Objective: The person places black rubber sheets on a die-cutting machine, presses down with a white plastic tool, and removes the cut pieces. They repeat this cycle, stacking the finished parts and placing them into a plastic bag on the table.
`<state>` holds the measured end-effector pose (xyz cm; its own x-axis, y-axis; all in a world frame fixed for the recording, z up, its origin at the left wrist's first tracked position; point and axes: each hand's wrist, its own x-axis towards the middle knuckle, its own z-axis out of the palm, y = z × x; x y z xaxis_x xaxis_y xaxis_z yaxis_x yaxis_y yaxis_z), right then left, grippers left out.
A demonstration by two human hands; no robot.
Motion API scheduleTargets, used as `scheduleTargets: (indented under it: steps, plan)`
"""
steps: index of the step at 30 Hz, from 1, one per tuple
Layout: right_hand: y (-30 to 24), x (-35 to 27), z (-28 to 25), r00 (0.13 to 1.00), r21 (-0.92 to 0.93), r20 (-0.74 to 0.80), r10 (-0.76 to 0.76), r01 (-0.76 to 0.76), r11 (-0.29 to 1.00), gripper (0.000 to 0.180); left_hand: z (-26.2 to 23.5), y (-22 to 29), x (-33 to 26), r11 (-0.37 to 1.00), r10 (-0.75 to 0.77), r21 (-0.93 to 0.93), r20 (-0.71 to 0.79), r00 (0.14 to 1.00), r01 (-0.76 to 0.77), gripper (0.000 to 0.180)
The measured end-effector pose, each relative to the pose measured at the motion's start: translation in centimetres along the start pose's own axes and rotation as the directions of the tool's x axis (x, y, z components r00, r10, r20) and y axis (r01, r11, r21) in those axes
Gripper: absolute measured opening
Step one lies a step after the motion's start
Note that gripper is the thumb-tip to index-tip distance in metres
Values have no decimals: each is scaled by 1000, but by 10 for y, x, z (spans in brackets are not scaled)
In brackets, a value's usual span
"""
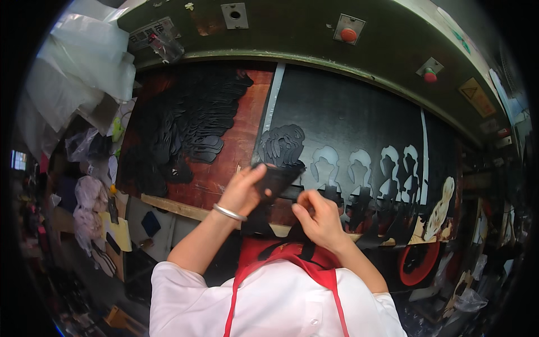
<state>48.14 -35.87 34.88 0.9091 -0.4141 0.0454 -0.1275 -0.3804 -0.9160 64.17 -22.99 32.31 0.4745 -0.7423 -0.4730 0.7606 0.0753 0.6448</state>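
My left hand [242, 190], with a silver bangle at the wrist, grips a flat black piece [282, 181] by its left side. Whether it is one layer or several, I cannot tell. Just to the right of that piece is my right hand [320, 220], its fingers curled in; what they hold, if anything, is hidden. Beyond the held piece lies a small pile of dark cut pieces [282, 145]. To the right, several pale curved shapes [325, 163] show in a row along a black sheet [365, 216], whose near part reaches the front edge.
A large heap of black cut pieces [196, 121] covers much of the reddish board [247, 126] at left. Behind runs a green machine beam [292, 33] with red buttons [348, 35]. Clear plastic bags [84, 56] hang far left; a red round tub [418, 267] stands lower right.
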Motion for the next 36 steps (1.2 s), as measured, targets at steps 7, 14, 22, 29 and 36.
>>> scheduleTargets:
  steps: [7, 14, 22, 29, 36]
  plan:
    - [42, 19, 23, 928, -201, -372, -20, -59, 978, 31, 29, -53, 15, 986, -94, -122, 154, 984, 113, 24]
    - [99, 6, 13, 912, -413, -305, -273, 131, 901, 13, 40, -26, 18, 999, 12, 44, -9, 1000, -11, 24]
    - [158, -12, -9, 907, -432, -395, -146, -43, 901, 27, 30, 135, -98, 537, 842, 430, -217, 494, -726, 23]
    - [130, -8, -34, 981, -416, -190, 34, -112, 902, 42, -14, 213, -185, 308, 912, 804, -98, 398, -508, 30]
    - [105, 18, -43, 973, -378, -230, -15, -75, 923, 31, -145, 270, -198, 265, 960, 959, -253, 120, -101, 31]
